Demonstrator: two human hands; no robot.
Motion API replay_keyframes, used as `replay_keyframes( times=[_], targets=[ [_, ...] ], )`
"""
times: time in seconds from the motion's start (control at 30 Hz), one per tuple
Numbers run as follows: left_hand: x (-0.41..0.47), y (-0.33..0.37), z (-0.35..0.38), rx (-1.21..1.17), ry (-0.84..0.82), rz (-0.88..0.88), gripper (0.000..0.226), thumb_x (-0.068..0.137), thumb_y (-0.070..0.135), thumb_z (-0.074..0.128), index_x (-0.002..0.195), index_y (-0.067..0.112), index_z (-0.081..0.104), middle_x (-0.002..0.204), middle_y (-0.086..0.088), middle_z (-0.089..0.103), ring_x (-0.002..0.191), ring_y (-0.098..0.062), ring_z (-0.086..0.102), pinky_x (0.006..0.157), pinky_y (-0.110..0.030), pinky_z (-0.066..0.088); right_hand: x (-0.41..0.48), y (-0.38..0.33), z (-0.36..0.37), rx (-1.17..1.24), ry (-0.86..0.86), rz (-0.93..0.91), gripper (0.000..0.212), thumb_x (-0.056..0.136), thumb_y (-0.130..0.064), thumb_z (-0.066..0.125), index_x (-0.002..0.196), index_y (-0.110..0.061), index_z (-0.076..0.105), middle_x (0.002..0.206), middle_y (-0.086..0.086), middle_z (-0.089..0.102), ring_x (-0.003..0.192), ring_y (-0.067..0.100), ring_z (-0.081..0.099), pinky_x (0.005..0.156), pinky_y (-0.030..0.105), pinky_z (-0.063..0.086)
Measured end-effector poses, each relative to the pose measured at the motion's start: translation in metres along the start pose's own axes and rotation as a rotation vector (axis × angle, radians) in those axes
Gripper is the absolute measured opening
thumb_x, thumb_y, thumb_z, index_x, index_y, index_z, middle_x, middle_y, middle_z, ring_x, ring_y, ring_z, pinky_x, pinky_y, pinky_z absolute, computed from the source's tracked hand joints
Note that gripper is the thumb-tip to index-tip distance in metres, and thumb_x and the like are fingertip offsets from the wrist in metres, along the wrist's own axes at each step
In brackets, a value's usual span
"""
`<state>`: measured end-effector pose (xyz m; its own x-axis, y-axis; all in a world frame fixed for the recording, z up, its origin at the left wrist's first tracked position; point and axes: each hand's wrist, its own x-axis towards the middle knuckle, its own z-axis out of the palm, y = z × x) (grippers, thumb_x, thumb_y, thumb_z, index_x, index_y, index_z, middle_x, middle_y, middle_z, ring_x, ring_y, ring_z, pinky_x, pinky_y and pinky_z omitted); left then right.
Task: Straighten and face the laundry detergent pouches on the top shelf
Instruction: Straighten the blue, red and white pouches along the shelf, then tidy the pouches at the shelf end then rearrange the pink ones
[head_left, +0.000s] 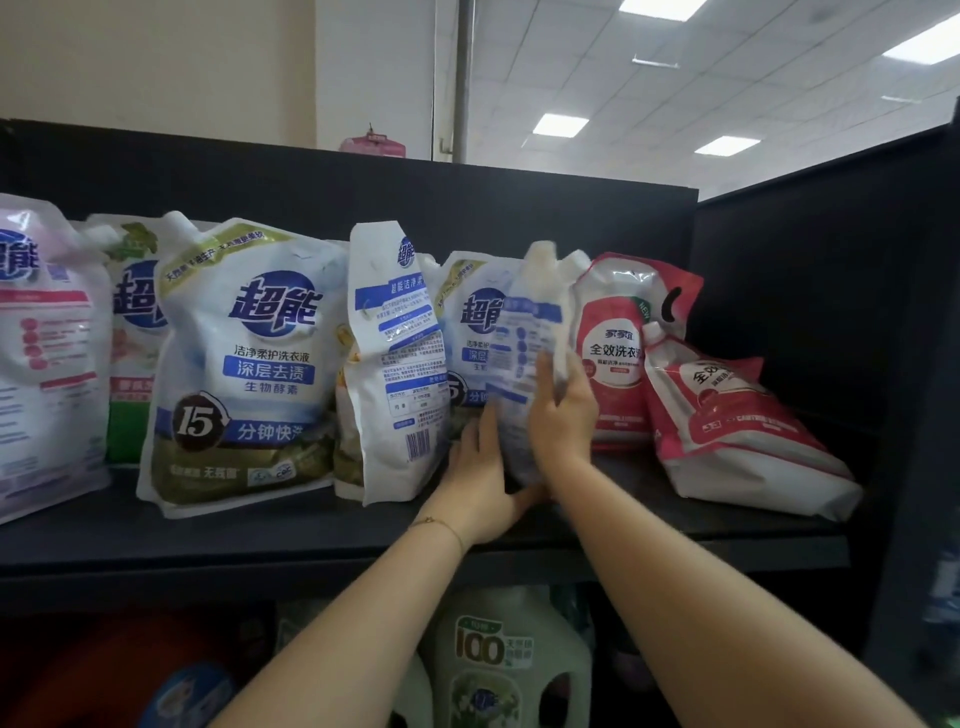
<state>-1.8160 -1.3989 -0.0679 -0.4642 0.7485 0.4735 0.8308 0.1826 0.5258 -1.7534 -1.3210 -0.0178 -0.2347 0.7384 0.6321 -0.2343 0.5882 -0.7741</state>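
Observation:
A row of detergent pouches stands on the black top shelf (311, 530). Both hands hold a blurred white-and-blue pouch (524, 338), turned edge-on with its back toward me. My left hand (478, 483) grips its lower left side and base; my right hand (563, 415) clasps its right side. To the left, another white pouch (397, 364) stands with its back label and barcode facing out. A large blue-logo pouch (244, 364) faces front. Behind the held pouch, a similar front-facing pouch (470, 322) is partly hidden. One red pouch (618, 348) stands upright; another red pouch (737, 426) lies tilted over.
A pink-and-white pouch (41, 353) and a green-trimmed pouch (132, 332) stand at the far left. The black back panel (467, 208) and side wall (831, 312) enclose the shelf. Below, a white-green detergent bottle (509, 660) stands on the lower shelf.

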Motion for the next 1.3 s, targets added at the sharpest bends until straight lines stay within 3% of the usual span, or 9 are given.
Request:
replay_keyframes(
  times=[0.17, 0.27, 0.47, 0.63, 0.77, 0.97, 1.07, 1.17, 1.3],
  targets=[
    [-0.001, -0.002, 0.000, -0.002, 0.036, 0.011, 0.107, 0.072, 0.049, 0.074, 0.148, 0.034, 0.001, 0.152, -0.006, 0.022, 0.140, -0.025, 0.027, 0.112, -0.046, 0.033, -0.001, -0.001, -0.009, -0.163, -0.304, -0.035, 0.027, 0.093, -0.043, 0.055, 0.112, -0.024, 0.055, 0.098, -0.004, 0.065, 0.090, 0.013, 0.062, 0.070, 0.022, 0.047],
    [-0.007, -0.001, -0.001, 0.048, 0.141, 0.049, 0.097, 0.075, 0.043, 0.074, 0.147, 0.017, 0.015, 0.143, -0.010, 0.032, 0.133, -0.027, 0.036, 0.109, -0.044, 0.037, -0.004, -0.012, -0.027, -0.209, -0.498, -0.025, 0.037, 0.091, -0.033, 0.061, 0.124, -0.024, 0.046, 0.099, -0.014, 0.056, 0.083, -0.004, 0.053, 0.066, 0.009, 0.040],
    [-0.015, 0.017, -0.009, 0.366, 0.271, 0.302, 0.036, 0.087, 0.032, 0.060, 0.115, 0.016, 0.045, 0.114, -0.004, 0.054, 0.102, -0.023, 0.057, 0.079, -0.036, 0.050, 0.000, -0.009, -0.070, -0.407, -0.618, -0.018, 0.061, 0.086, -0.040, 0.066, 0.138, -0.023, 0.038, 0.128, -0.002, 0.053, 0.115, 0.015, 0.052, 0.094, 0.033, 0.048],
    [-0.014, 0.045, -0.001, 0.376, 0.333, 0.494, 0.012, 0.082, 0.024, 0.053, 0.090, 0.016, 0.054, 0.083, -0.002, 0.057, 0.071, -0.023, 0.060, 0.054, -0.034, 0.049, 0.023, -0.003, -0.104, -0.548, -0.526, -0.119, 0.038, 0.087, -0.034, 0.065, 0.121, -0.017, 0.056, 0.113, 0.000, 0.060, 0.106, 0.017, 0.057, 0.090, 0.034, 0.049],
    [0.000, 0.080, 0.018, 0.277, 0.290, 0.607, 0.007, 0.085, 0.020, 0.052, 0.091, 0.015, 0.054, 0.083, 0.001, 0.053, 0.065, -0.019, 0.055, 0.049, -0.028, 0.039, 0.055, -0.005, -0.127, -0.598, -0.257, -0.267, 0.028, 0.091, -0.025, 0.056, 0.118, -0.016, 0.057, 0.114, -0.002, 0.056, 0.103, 0.015, 0.055, 0.088, 0.034, 0.047],
    [0.056, 0.118, 0.058, -0.139, 0.122, 0.114, 0.017, 0.091, 0.035, 0.054, 0.095, 0.021, 0.047, 0.096, 0.003, 0.054, 0.085, -0.016, 0.056, 0.072, -0.032, 0.046, 0.113, 0.016, -0.172, -0.853, -0.006, -0.179, 0.041, 0.090, -0.023, 0.055, 0.129, -0.022, 0.045, 0.130, 0.005, 0.044, 0.112, 0.024, 0.048, 0.090, 0.043, 0.049],
    [0.091, 0.120, 0.079, -0.323, 0.014, -0.180, 0.036, 0.088, 0.048, 0.058, 0.095, 0.013, 0.056, 0.097, 0.000, 0.062, 0.090, -0.017, 0.058, 0.081, -0.031, 0.047, 0.124, 0.035, -0.185, -1.122, -0.128, 0.028, 0.063, 0.089, -0.039, 0.053, 0.144, -0.029, 0.023, 0.152, 0.011, 0.020, 0.136, 0.036, 0.026, 0.108, 0.056, 0.027],
    [0.118, 0.126, 0.097, -0.569, -0.141, -0.355, 0.067, 0.072, 0.069, 0.058, 0.108, 0.013, 0.067, 0.108, -0.001, 0.069, 0.100, -0.021, 0.062, 0.094, -0.038, 0.048, 0.126, 0.049, -0.188, -1.106, -0.275, 0.282, 0.074, 0.088, -0.062, 0.036, 0.149, -0.035, 0.004, 0.159, 0.008, 0.001, 0.143, 0.042, -0.002, 0.108, 0.065, -0.003],
    [0.140, 0.137, 0.112, -0.901, -0.232, -0.503, 0.101, 0.050, 0.079, 0.070, 0.129, 0.017, 0.057, 0.125, -0.011, 0.063, 0.111, -0.029, 0.061, 0.100, -0.044, 0.046, 0.118, 0.056, -0.190, -1.069, -0.307, 0.268, 0.073, 0.088, -0.071, 0.021, 0.150, -0.036, 0.005, 0.160, 0.006, 0.002, 0.144, 0.041, 0.000, 0.111, 0.064, 0.002]
  ],
)
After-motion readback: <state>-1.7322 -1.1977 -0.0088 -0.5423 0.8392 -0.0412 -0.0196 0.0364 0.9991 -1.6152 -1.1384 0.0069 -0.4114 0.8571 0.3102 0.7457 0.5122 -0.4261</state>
